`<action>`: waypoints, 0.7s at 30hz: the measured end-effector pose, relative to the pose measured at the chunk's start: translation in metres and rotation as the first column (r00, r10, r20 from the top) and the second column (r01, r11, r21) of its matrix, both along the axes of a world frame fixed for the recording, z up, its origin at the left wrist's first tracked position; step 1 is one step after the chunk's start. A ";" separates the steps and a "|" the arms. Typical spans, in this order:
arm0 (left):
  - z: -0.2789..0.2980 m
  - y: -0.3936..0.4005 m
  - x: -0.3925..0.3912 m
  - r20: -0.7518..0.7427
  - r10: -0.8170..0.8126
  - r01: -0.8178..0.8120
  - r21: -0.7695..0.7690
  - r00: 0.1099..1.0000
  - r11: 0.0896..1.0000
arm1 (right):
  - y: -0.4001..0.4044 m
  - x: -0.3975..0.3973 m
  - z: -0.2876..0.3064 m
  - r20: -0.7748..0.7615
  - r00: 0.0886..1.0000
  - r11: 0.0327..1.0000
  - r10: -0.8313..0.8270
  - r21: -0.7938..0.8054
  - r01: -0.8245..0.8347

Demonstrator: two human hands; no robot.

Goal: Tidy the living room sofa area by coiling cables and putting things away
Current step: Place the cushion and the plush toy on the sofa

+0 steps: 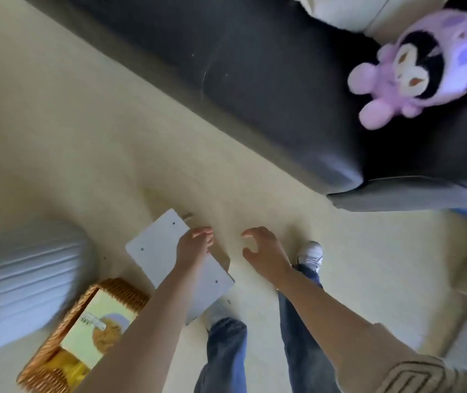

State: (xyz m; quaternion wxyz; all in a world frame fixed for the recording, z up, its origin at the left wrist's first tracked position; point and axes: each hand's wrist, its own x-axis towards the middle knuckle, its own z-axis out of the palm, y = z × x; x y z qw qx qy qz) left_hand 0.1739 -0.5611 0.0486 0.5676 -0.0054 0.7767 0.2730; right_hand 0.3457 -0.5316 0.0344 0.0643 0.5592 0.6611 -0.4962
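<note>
The view is blurred by motion. My left hand (195, 243) hangs over a small white table top (155, 245) with its fingers loosely curled, and I see nothing in it. My right hand (263, 249) floats over the cream carpet to the right of it, fingers spread and curved, holding nothing. A dark sofa (255, 80) crosses the top of the view. A purple plush toy (408, 72) lies on its seat at the right. No cable shows in this view.
A wicker basket (56, 347) at the lower left holds a yellow box (99, 327). A white ribbed object (25, 279) stands at the left. A pale cushion (348, 12) lies on the sofa's top right. My legs and shoes stand on the carpet below my hands.
</note>
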 end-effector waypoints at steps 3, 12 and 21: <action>-0.048 -0.078 -0.039 -0.085 0.043 -0.053 -0.111 0.995 0.992 | -0.058 -0.038 -0.050 0.042 0.991 0.987 0.123 -0.109 -0.118; -0.147 -0.162 -0.082 -0.108 0.284 -0.304 -0.311 0.953 0.901 | -0.100 -0.082 -0.154 0.100 0.994 0.959 0.055 -0.281 -0.025; -0.154 -0.168 -0.020 0.247 0.120 -0.086 -0.147 0.961 0.985 | -0.094 0.007 -0.139 0.078 0.976 0.941 -0.201 -0.262 0.215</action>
